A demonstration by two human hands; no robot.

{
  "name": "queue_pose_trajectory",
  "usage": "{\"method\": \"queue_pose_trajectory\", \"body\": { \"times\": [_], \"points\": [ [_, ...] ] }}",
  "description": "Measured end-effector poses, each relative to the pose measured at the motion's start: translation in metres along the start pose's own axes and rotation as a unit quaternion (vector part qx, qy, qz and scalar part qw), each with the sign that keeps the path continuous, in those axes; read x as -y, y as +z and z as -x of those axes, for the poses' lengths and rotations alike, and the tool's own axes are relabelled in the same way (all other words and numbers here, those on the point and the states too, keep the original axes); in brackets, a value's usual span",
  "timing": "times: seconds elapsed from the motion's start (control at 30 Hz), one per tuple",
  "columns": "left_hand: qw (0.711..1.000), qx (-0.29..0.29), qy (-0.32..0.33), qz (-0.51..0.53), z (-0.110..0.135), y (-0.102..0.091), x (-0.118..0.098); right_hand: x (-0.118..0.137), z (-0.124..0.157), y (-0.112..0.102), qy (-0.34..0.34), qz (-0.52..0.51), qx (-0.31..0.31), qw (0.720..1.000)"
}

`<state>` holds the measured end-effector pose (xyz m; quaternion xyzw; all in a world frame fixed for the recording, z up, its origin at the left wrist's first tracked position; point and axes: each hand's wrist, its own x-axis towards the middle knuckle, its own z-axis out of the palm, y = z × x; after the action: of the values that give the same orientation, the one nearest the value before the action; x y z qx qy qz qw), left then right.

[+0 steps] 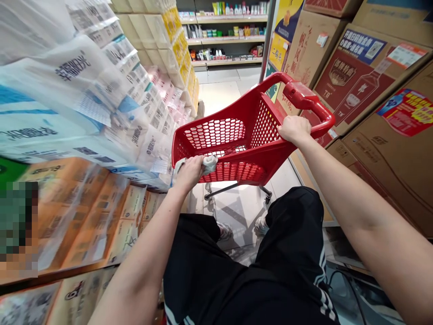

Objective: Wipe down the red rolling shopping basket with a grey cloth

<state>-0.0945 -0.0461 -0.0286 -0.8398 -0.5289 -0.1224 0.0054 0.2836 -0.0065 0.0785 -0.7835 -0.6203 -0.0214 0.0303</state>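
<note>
A red plastic shopping cart (233,155) stands sideways in front of me, its handle end to the right. My left hand (192,171) is closed on a pale grey cloth (210,164), which lies against the cart's near rim toward the left end. My right hand (295,129) is wrapped round the near rim at the right, beside the thick red handle (302,95). Through the perforated walls and the open top, no goods show in the part of the basket I can see. Below it are the grey metal legs (221,190) and a caster.
Packs of tissue paper (131,113) are piled high on the left, with orange packs (77,203) nearer me. Cardboard cartons (361,81) stack up along the right. Shelves (226,40) with bottles and jars stand at the back, across a pale tiled floor (218,97).
</note>
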Motion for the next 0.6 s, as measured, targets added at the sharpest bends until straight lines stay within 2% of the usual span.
{"method": "queue_pose_trajectory", "body": {
  "times": [0.07,0.17,0.23,0.3,0.37,0.47,0.53,0.6],
  "points": [
    [1.000,0.010,0.019,0.000,-0.003,-0.002,0.002,0.001,0.003,-0.001,-0.036,0.010,-0.033,0.999],
    [0.999,0.019,0.049,-0.001,-0.011,-0.004,0.000,0.005,0.010,-0.003,-0.138,0.030,-0.086,0.986],
    [0.998,0.014,0.069,-0.006,-0.018,-0.003,-0.009,0.010,0.015,-0.003,-0.209,0.039,-0.058,0.975],
    [0.996,-0.001,0.092,-0.010,-0.028,0.000,-0.028,0.017,0.019,0.000,-0.255,0.050,0.012,0.966],
    [0.993,-0.012,0.119,-0.011,-0.039,0.005,-0.052,0.024,0.021,0.004,-0.263,0.066,0.072,0.960],
    [0.993,-0.030,0.113,-0.003,-0.051,0.012,-0.079,0.029,0.020,0.008,-0.243,0.083,0.097,0.962],
    [0.993,-0.033,0.112,-0.006,-0.053,0.014,-0.084,0.026,0.019,0.007,-0.234,0.085,0.099,0.963],
    [0.993,-0.031,0.115,-0.025,-0.048,0.015,-0.076,0.022,0.016,0.006,-0.227,0.086,0.100,0.965]
  ]
}}
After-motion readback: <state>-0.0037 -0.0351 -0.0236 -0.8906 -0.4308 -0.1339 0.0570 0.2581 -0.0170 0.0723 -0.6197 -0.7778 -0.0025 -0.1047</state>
